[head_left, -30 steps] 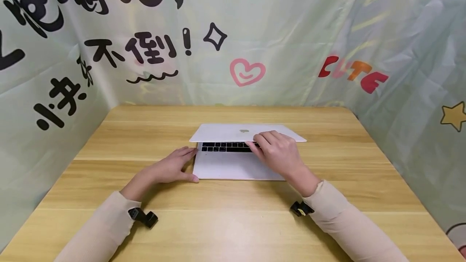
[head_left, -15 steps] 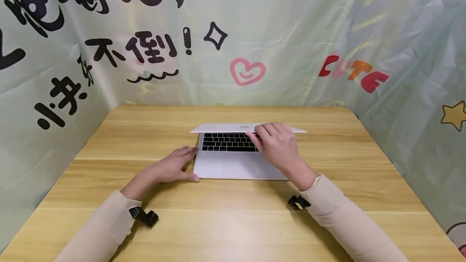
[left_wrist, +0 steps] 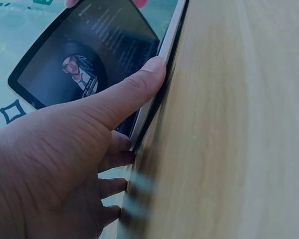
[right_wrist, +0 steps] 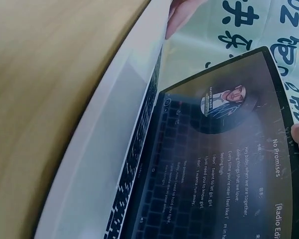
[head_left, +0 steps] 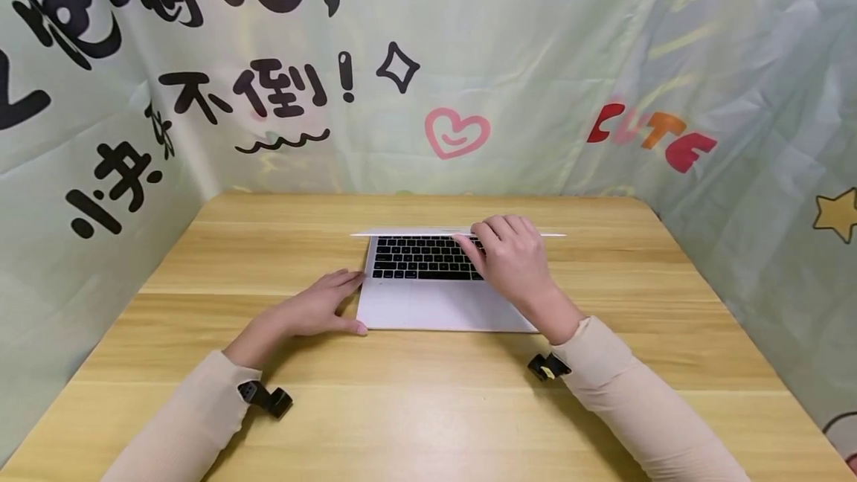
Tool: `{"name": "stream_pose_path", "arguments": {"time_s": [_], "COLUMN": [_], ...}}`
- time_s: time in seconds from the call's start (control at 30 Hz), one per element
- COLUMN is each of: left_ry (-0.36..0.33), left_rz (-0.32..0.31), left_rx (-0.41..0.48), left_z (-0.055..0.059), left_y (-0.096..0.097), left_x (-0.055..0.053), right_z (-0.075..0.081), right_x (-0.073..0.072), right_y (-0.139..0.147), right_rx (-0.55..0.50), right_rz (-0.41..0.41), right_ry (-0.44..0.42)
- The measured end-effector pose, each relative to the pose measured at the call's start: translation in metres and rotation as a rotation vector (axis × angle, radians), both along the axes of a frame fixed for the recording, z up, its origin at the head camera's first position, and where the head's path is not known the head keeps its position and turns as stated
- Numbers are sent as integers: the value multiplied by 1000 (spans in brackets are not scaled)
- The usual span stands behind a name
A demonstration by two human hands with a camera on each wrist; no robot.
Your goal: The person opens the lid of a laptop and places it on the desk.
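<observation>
A silver laptop [head_left: 422, 309] lies on the table with its lid raised partway, seen nearly edge-on in the head view. Its black keyboard [head_left: 418, 257] shows below the lid. My right hand [head_left: 517, 262] pinches the lid's top edge, thumb on the screen side and fingers behind. Along the base's left side rests my left hand [head_left: 311, 309], fingers against the edge and thumb at the front corner. In the right wrist view the lit screen [right_wrist: 219, 164] shows lyrics headed "No Promises" and a round picture; in the left wrist view the same screen [left_wrist: 109, 50] appears tilted.
The wooden table [head_left: 428, 407] has a pale cloth [head_left: 556, 43] with printed writing, a heart and a star around its back and sides. A small black camera [head_left: 268, 398] is strapped at the left cuff and another camera [head_left: 549, 367] at the right.
My right hand has moved up and back with the laptop lid, opening it wider, and more keyboard shows. My left hand has stayed at the base's left edge.
</observation>
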State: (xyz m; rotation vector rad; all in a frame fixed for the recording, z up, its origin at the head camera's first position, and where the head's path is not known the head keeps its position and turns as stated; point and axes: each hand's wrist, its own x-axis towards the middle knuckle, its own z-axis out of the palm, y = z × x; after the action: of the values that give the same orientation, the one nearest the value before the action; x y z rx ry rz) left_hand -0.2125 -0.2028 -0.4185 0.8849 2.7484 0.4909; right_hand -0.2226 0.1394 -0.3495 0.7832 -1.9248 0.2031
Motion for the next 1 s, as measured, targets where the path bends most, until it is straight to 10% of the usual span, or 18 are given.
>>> {"name": "stream_pose_path", "arguments": {"time_s": [1.0], "left_ry": [-39], "left_rz": [24], "left_rx": [2], "left_z": [0], "left_y": [1], "left_x": [0], "right_z": [38], "right_x": [-38], "right_y": [-3], "right_rx": [-17], "right_rz": [-105], "right_ry": [-108]}}
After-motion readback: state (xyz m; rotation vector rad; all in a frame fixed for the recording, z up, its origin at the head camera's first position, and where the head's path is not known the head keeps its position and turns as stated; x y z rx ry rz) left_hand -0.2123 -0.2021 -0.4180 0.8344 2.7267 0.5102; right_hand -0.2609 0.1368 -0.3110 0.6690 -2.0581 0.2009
